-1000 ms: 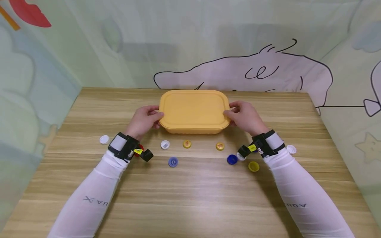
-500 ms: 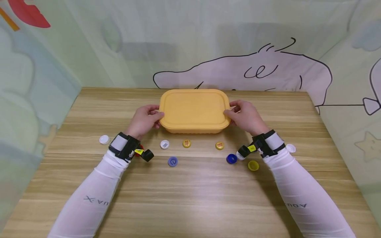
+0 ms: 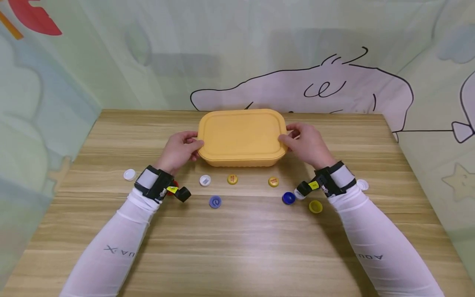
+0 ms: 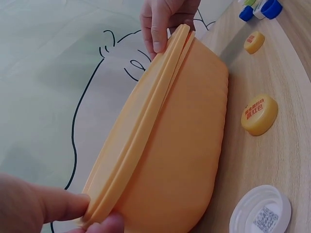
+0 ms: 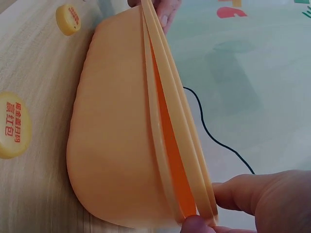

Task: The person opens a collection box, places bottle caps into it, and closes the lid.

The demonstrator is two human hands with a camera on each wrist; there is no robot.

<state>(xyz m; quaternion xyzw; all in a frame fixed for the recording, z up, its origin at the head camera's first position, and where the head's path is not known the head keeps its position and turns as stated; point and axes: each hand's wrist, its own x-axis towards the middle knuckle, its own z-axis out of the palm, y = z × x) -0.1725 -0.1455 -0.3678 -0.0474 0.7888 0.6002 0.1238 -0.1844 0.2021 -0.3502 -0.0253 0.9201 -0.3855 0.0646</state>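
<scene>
Though ajar at right, lid [image 3: 241,135] between left fingers [image 3: 194,145] and right fingers [image 3: 288,141]

In the head view, soft glare lit the desk [image 3: 261,241] near six o'clock; faint shadow dimmed the backdrop [image 3: 185,65] near eleven.

You have 1 box [image 3: 243,163], 1 lid [image 3: 242,135] and, from 3 to 9 o'clock around them, 4 white caps [image 3: 129,175], 3 yellow caps [image 3: 232,179], 1 light blue cap [image 3: 215,201] and 1 red cap [image 3: 175,183]. Near 1 o'clock, your left wrist view shows 2 dark blue caps [image 4: 271,8].
</scene>
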